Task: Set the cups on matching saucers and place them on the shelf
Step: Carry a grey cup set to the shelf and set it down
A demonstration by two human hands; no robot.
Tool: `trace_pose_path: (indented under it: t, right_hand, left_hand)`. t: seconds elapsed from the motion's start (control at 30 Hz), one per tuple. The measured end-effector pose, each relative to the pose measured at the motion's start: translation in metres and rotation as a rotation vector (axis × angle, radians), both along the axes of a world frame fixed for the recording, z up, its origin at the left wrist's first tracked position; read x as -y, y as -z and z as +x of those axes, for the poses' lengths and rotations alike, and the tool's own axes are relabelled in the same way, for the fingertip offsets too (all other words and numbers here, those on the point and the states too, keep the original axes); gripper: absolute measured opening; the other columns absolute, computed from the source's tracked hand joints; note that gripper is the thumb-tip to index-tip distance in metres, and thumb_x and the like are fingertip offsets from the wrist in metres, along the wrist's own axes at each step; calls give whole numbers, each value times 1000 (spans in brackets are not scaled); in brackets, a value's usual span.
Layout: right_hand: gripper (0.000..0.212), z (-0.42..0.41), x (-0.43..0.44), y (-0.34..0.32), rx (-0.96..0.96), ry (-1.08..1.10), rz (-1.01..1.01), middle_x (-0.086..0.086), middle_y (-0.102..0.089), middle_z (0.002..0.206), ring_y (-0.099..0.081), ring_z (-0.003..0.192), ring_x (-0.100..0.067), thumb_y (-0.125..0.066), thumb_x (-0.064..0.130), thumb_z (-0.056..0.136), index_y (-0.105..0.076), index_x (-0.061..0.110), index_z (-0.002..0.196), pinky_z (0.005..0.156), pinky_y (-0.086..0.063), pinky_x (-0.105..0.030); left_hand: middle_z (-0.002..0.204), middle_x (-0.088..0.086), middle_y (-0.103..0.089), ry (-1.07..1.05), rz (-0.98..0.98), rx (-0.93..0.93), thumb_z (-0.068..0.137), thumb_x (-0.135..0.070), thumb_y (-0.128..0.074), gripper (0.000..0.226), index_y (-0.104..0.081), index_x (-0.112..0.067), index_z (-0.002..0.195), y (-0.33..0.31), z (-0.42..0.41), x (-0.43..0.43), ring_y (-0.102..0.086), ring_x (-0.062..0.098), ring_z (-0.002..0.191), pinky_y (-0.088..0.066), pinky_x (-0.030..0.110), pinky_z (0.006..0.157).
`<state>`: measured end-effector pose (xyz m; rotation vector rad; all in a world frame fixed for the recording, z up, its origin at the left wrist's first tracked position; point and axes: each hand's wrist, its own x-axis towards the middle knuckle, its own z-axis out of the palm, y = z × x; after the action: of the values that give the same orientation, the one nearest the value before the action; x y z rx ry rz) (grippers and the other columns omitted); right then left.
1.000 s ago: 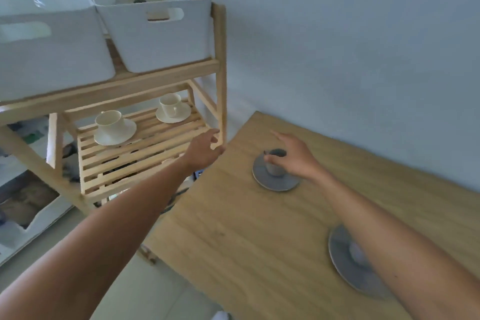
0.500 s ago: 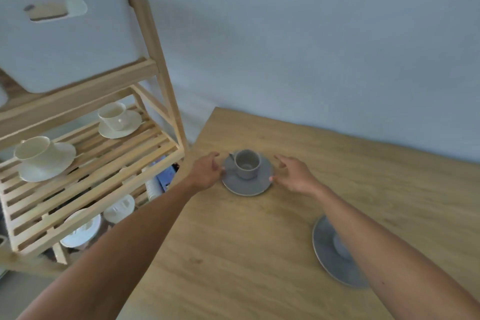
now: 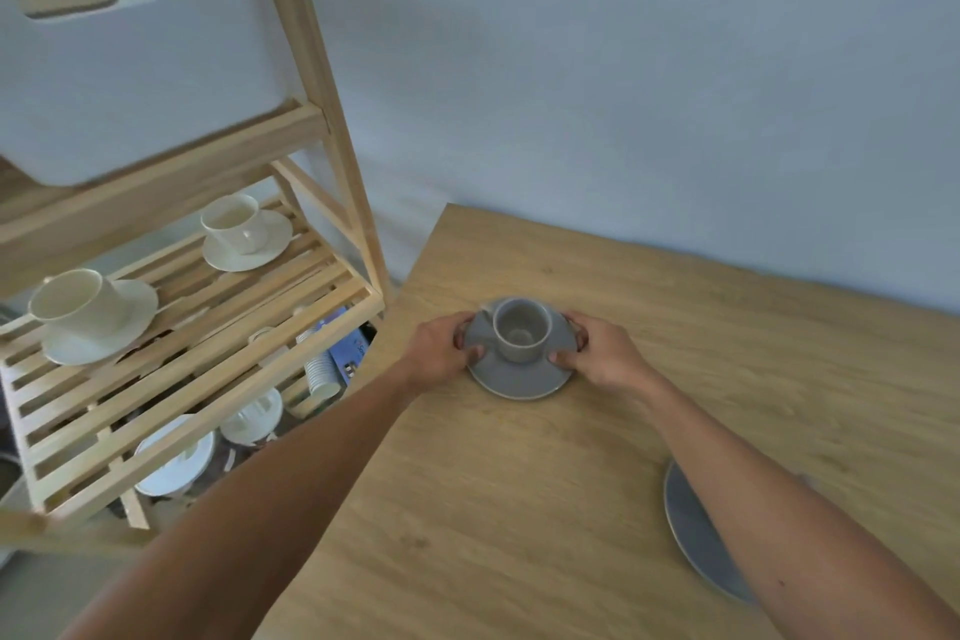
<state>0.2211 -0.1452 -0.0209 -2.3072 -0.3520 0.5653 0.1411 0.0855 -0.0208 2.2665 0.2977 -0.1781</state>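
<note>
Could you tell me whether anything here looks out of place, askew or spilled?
Nothing stands out. The grey cup sits upright, centred on its grey saucer, held at the rim by the left hand and right hand. Both cream cups stand upright on saucers on the shelf. No spills visible.

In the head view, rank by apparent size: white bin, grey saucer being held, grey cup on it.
1. white bin
2. grey saucer
3. grey cup
The bin sits nearer the camera, which may exaggerate it.
</note>
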Motion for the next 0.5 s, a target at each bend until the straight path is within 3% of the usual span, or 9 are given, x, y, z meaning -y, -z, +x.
trace_pose_path:
  t: [0.07, 0.13, 0.23, 0.3, 0.37, 0.5]
  right_hand:
    - [71, 0, -2, 2, -41, 34, 40, 7, -70, 93, -67, 74, -11, -80, 20, 81, -48, 20, 144, 62, -54, -22]
    - [71, -2, -3, 0, -60, 54, 73, 7, -67, 85, -65, 61, -9, -79, 16, 82, -47, 20, 145, 51, -53, -22]
    - [70, -6, -8, -3, -72, 66, 118, 9, -65, 86, -63, 61, -7, -78, 11, 83, -47, 17, 145, 49, -53, -22]
    - [71, -8, -16, -6, -76, 54, 129, 9, -63, 88, -63, 62, -9, -78, 12, 82, -46, 17, 145, 49, -52, -23]
    - [74, -10, -28, -9, -77, 27, 135, 8, -61, 90, -63, 61, -10, -79, 14, 82, -43, 17, 147, 47, -52, -23]
    - [76, -15, -63, -13, -71, -56, 141, 11, -55, 90, -61, 61, -11, -79, 15, 83, -41, 17, 148, 48, -54, -25]
  left_hand:
    - [77, -9, -55, -1, -14, 0, 86, -24, -70, 51, -55, -22, 135, -1, 0, -1, -55, 15, 82, -48, 35, 82]
    - [79, -12, -56, -10, -43, 7, 87, -22, -68, 51, -54, -21, 136, -4, -1, -2, -56, 11, 81, -49, 28, 80]
    - [97, -8, -60, -43, -119, 8, 90, -15, -66, 50, -52, -17, 138, -9, -6, -5, -53, -2, 81, -42, 1, 64]
    - [108, -4, -57, -77, -162, 15, 91, -14, -65, 52, -49, -16, 140, -11, -14, -10, -53, 2, 89, -40, -3, 59]
    - [104, -9, -56, -118, -202, 24, 92, -16, -64, 52, -47, -20, 141, -13, -23, -19, -53, 7, 97, -40, 2, 63]
    - [95, -17, -55, -198, -248, 35, 91, -18, -66, 49, -50, -24, 137, -15, -47, -50, -54, 2, 91, -44, 16, 76]
